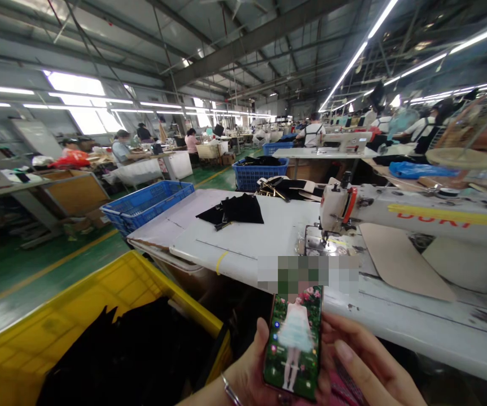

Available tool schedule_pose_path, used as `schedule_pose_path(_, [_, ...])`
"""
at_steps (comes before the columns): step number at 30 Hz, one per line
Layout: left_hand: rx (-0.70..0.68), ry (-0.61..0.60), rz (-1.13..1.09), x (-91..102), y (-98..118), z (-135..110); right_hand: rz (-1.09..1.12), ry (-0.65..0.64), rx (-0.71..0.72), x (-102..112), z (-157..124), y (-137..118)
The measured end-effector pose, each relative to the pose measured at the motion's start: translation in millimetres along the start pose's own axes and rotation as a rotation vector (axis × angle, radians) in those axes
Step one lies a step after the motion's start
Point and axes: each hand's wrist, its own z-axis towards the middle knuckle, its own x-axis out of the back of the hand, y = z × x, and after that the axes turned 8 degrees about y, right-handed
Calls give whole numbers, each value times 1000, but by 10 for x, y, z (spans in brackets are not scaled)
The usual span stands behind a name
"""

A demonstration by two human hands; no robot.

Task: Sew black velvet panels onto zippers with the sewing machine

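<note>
A smartphone (293,344) with a lit screen stands tilted in my left hand (249,363), just in front of the sewing table edge. The left thumb lies along one side of the phone and fingertips show at the other; a bangle (229,389) is on that wrist. Beside the phone's right edge is my right hand (365,361), its thumb and fingers extended and apart. Whether its fingertips touch the phone I cannot tell. The screen displays a picture of a figure in a pale dress among flowers, its upper part blurred out.
A sewing machine (395,206) stands on the white table (260,248), with a beige panel (399,262) beside it. Black fabric pieces (241,208) lie farther left. A yellow crate (112,276) holds black material; blue crates (148,206) stand beyond. Several people work farther back.
</note>
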Motion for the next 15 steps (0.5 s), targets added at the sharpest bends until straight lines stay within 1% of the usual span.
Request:
schedule_pose_path(6, [-5, 18, 21, -22, -6, 16, 59, -46, -27, 22, -11, 43])
schedule_pose_path(12, [10, 33, 11, -11, -16, 51, 99, -35, -19, 15, -14, -11])
schedule_pose_path(15, [25, 39, 10, 34, -43, 81, 82, 17, -19, 7, -1, -48])
